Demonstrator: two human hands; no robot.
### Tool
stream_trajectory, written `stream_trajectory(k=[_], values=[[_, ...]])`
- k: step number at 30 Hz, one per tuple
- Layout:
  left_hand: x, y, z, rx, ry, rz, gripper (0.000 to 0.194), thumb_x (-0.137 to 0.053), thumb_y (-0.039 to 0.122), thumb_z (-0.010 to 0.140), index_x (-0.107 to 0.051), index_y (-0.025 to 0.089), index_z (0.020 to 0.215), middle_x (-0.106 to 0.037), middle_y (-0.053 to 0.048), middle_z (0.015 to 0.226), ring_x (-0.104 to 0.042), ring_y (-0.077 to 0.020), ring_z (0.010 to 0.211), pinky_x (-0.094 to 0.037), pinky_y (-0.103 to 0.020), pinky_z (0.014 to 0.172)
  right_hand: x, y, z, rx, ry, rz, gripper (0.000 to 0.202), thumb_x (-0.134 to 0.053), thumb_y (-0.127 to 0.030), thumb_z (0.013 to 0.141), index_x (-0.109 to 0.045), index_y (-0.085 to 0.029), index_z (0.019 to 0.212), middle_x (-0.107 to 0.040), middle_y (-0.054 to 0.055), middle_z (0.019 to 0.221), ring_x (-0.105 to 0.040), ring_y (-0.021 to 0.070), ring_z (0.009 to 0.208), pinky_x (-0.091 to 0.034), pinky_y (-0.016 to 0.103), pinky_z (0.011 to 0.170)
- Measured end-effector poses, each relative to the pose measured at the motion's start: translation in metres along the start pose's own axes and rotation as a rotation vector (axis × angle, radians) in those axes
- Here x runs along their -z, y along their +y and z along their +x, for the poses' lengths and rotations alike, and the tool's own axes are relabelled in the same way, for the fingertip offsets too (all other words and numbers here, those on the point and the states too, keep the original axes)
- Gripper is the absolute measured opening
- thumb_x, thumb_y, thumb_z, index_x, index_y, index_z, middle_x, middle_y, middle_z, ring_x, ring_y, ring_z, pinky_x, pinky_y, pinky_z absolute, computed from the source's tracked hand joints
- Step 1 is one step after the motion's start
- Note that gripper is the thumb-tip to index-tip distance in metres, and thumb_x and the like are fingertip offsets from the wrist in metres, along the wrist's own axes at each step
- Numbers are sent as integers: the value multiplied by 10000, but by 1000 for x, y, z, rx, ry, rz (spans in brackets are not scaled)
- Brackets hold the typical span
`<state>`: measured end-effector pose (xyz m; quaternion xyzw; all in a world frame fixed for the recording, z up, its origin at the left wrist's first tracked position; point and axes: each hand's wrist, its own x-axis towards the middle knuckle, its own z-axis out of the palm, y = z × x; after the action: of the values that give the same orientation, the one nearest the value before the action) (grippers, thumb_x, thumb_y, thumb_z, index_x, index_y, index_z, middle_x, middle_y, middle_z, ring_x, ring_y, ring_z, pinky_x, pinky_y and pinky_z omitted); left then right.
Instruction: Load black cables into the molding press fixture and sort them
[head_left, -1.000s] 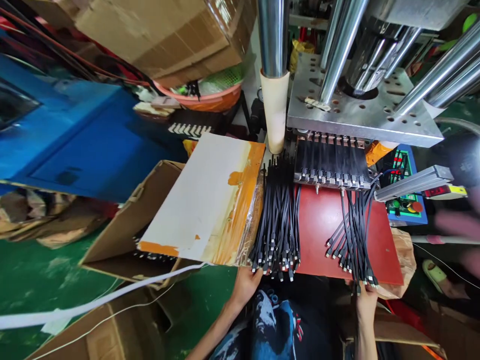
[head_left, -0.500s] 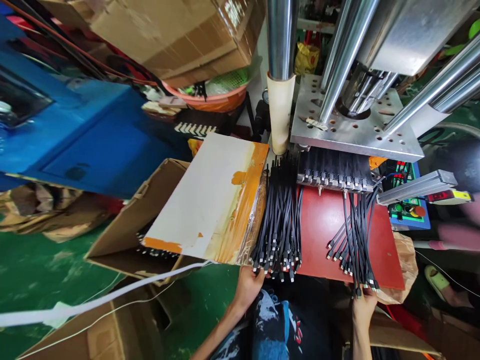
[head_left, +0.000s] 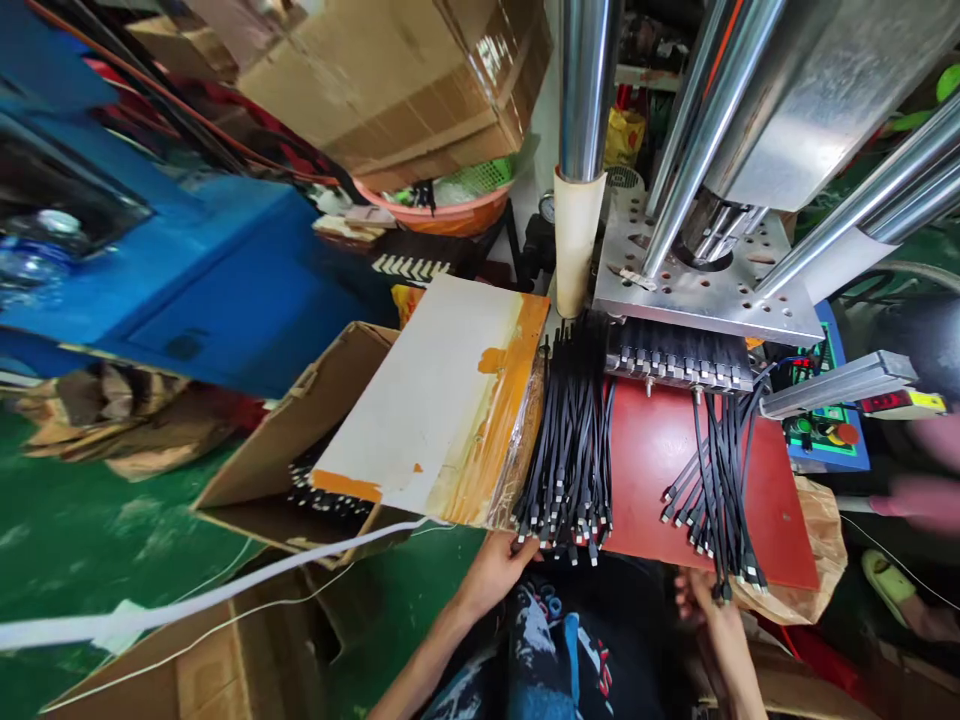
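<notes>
My left hand [head_left: 501,566] is at the front edge of the work surface, just under the connector ends of a thick bundle of black cables [head_left: 571,450]. Its fingers are curled closed, and what they grip is hidden. My right hand [head_left: 707,600] is slightly blurred, just below the red board's front edge. Its fingers look apart with nothing visible in them, close to the loose ends of a smaller bundle of black cables [head_left: 724,490]. Those cables lie fanned on the red board [head_left: 645,480]. Behind them, a metal fixture [head_left: 679,365] holds a row of silver connectors.
Above the fixture stands a press with a drilled steel plate [head_left: 697,295] and thick rods. A white and orange board [head_left: 427,400] slopes at the left, beside an open carton [head_left: 300,420] with cables inside. A metal bar [head_left: 840,383] and a control box [head_left: 829,440] are at the right.
My right hand has come off the smaller bundle's connector ends and shifted slightly left, its fingers loosening. My left hand stays at nearly the same place. The whole view has shifted a little.
</notes>
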<state>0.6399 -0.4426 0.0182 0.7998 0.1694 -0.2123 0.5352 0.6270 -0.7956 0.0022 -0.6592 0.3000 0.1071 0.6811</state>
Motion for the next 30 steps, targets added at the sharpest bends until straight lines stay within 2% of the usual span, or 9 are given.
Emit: stream_trajectory(k=[3, 5, 7, 9, 12, 15, 17, 22, 30], values=[[41, 27, -26, -68, -260, 146, 372, -669, 528, 920, -845, 235, 1069, -850, -52, 1040, -773, -256, 962, -580, -352, 930, -13, -40, -40, -154, -564, -261, 497, -842, -621, 810, -800, -187, 1048, -744, 63, 855, -698, 201, 690, -528, 268, 542], [68, 56, -47, -130, -452, 283, 322, -682, 475, 947, -825, 272, 1151, -835, -31, 1113, -747, -253, 1048, -559, -340, 958, -28, -72, -55, -128, -785, -407, 512, -730, -658, 914, -781, -212, 1161, -746, 66, 941, -705, 194, 750, -551, 277, 604], [86, 85, -61, -206, -548, 266, 269, -670, 417, 980, -808, 281, 1166, -833, -16, 1112, -751, -223, 1024, -557, -311, 946, -52, -102, -54, 19, -723, -465, 539, -632, -684, 972, -753, -203, 1185, -734, 69, 944, -689, 191, 742, -545, 286, 616], [92, 108, -63, -311, -499, 172, 247, -641, 394, 1014, -792, 261, 1158, -837, -14, 1047, -761, -192, 956, -566, -289, 916, -83, -123, -38, 221, -525, -531, 523, -566, -674, 1009, -729, -196, 1144, -734, 76, 932, -681, 205, 758, -537, 308, 653], [84, 121, -47, -408, -189, 91, 267, -586, 389, 1057, -763, 233, 1181, -825, -24, 992, -754, -170, 906, -573, -274, 869, -127, -135, -8, 486, -271, -730, 423, -541, -593, 1037, -708, -204, 1024, -751, 80, 916, -688, 238, 815, -510, 357, 765], [72, 118, -20, -467, 134, 145, 258, -579, 356, 1066, -743, 222, 1214, -803, -23, 979, -722, -151, 845, -559, -263, 812, -151, -133, 8, 596, -267, -867, 355, -517, -508, 1057, -697, -208, 994, -748, 68, 871, -680, 244, 787, -474, 366, 754], [66, 115, -4, -511, 232, 180, 239, -582, 330, 1064, -739, 214, 1201, -787, -17, 952, -691, -137, 786, -540, -253, 758, -153, -131, 9, 609, -335, -840, 337, -519, -484, 1062, -703, -203, 1036, -750, 64, 885, -677, 231, 773, -480, 355, 741], [58, 107, 19, -572, 261, 233, 229, -564, 304, 1069, -741, 207, 1179, -732, 1, 854, -640, -125, 715, -501, -249, 695, -136, -130, 0, 511, -497, -637, 384, -542, -494, 1065, -720, -195, 1227, -781, 78, 1038, -716, 217, 872, -548, 328, 793], [62, 94, 38, -479, 274, 22, 303, -596, 377, 1024, -739, 175, 1198, -786, -40, 902, -656, -131, 697, -538, -242, 654, -133, -119, 4, 624, -428, -582, 303, -544, -405, 1082, -745, -210, 1199, -801, 85, 1153, -754, 225, 981, -576, 330, 825]])
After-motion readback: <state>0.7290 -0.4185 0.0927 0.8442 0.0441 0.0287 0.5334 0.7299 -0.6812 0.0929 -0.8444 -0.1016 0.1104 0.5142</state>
